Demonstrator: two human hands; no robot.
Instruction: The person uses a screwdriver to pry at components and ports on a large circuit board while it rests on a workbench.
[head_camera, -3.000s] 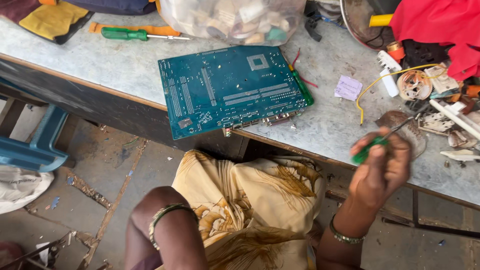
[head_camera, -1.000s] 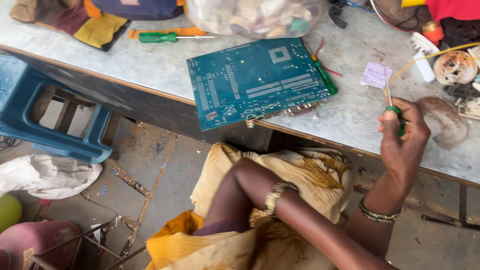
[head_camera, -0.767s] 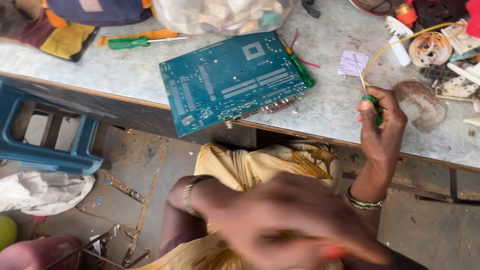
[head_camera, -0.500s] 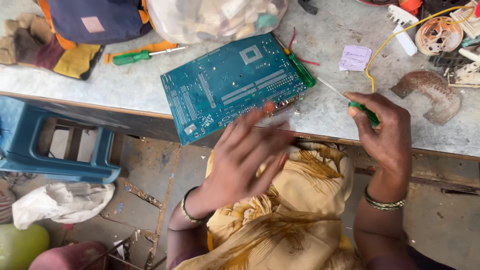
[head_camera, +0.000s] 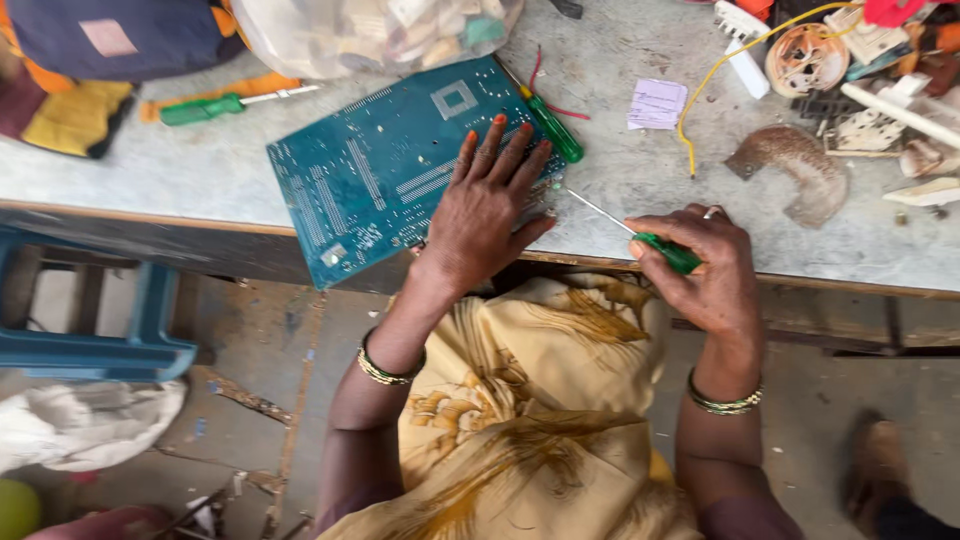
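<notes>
Left hand (head_camera: 487, 215) now flat on board (head_camera: 380, 180), up from lap; right hand (head_camera: 700, 265) gripping screwdriver (head_camera: 640, 232), tip seemingly near board edge.

Grey worn workbench (head_camera: 640, 170), bearing a teal circuit board (head_camera: 380, 180) overhanging the front edge, two green-handled screwdrivers (head_camera: 205, 107) (head_camera: 548, 125), a paper slip (head_camera: 657, 104), yellow wire (head_camera: 720, 70), a rusty curved scrap (head_camera: 795, 165), a clear bag (head_camera: 370, 35).

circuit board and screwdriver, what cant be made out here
- Head view: part of the circuit board lies under the left hand, another under the clear plastic bag.
- The green screwdriver handle is mostly inside the right hand.
- The bag's contents are blurred and cut off by the top edge.
</notes>
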